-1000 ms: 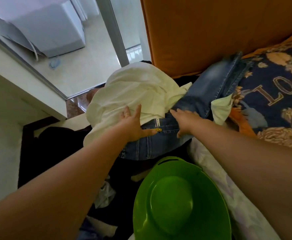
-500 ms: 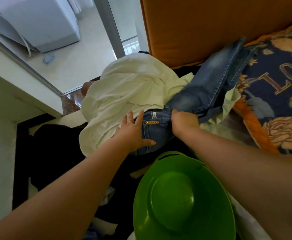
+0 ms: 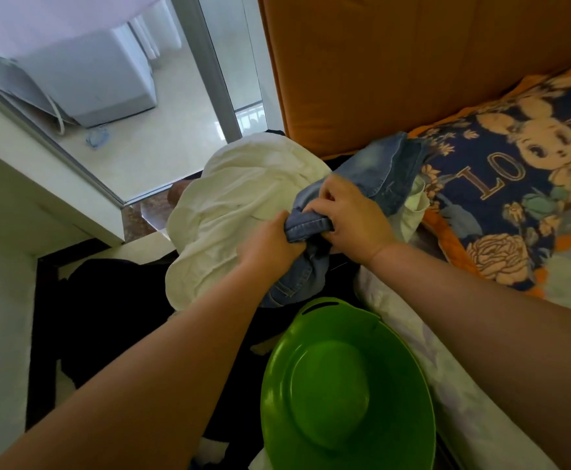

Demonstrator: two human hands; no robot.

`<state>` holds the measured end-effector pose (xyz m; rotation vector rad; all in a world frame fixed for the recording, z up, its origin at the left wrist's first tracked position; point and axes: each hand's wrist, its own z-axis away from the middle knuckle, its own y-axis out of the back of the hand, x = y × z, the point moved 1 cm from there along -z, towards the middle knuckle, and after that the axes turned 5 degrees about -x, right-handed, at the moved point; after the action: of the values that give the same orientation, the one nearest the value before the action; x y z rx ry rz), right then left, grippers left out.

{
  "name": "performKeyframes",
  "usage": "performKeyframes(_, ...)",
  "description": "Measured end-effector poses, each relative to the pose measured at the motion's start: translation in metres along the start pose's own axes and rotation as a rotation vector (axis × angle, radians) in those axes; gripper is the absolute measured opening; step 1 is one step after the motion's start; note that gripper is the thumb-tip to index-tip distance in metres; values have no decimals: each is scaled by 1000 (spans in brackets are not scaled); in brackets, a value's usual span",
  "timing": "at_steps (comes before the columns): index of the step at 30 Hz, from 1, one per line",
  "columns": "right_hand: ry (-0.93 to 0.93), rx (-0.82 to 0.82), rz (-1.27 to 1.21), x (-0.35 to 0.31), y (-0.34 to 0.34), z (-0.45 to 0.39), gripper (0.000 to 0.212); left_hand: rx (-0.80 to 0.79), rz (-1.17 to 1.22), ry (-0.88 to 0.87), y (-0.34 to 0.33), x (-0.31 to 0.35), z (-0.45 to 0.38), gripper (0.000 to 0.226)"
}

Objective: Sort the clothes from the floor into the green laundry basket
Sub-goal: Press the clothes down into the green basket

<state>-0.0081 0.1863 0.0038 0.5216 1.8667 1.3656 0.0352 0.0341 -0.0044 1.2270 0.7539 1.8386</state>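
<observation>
Blue jeans (image 3: 375,167) lie across a pile of clothes beside the bed. My left hand (image 3: 270,244) and my right hand (image 3: 352,212) both grip the bunched waist of the jeans, fingers curled round the denim, lifting it off the pile. A cream-white garment (image 3: 240,212) sits under and left of the jeans. The green laundry basket (image 3: 341,395) stands below my hands, near the bottom centre, with nothing inside it. Dark clothes (image 3: 108,307) cover the floor to the left of the basket.
An orange headboard (image 3: 413,62) rises behind the pile. A patterned blue and orange blanket (image 3: 501,198) covers the bed at right. A white ledge (image 3: 40,184) and a glass sliding door (image 3: 182,96) border the left side.
Both hands went from resting flat on the jeans to closing round the waistband. The jeans are now bunched up and raised from the pile.
</observation>
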Motion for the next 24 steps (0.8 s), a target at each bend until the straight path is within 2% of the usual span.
performKeyframes(2, -45, 77, -35, -2, 10, 2, 31, 64, 86, -27, 2, 4, 15, 43)
performKeyframes(6, -193, -115, -245, -4, 15, -2, 89, 195, 315, -100, 15, 2, 41, 43)
performKeyframes(10, -268, -170, -345, -13, 7, -7, 117, 234, 414, -134, 36, -8, 59, 44)
performKeyframes(13, -296, -288, -337, -11, 5, -2, 128, 272, 515, -171, 52, -19, 69, 49)
performKeyframes(15, -328, -248, -229, -7, 3, 2, 123, 278, 538, -159, 61, -27, 71, 45)
performKeyframes(16, -376, -231, -197, -7, -1, 3, 114, 249, 546, -139, 65, -30, 74, 44)
performKeyframes(18, -508, -233, -255, -14, -6, 1, 73, 201, 596, -162, 71, -32, 76, 46)
performKeyframes(20, -587, -231, -424, -32, -8, 0, 16, 240, 666, -188, 76, -33, 82, 51)
performKeyframes(21, -581, -260, -473, -45, -7, 2, 16, 269, 727, -189, 77, -35, 85, 48)
performKeyframes(23, -625, -183, -607, -66, -6, 5, 18, 328, 894, -121, 74, -39, 90, 41)
performKeyframes(24, -707, -161, -842, -73, -11, 6, 12, 344, 997, -110, 68, -40, 93, 42)
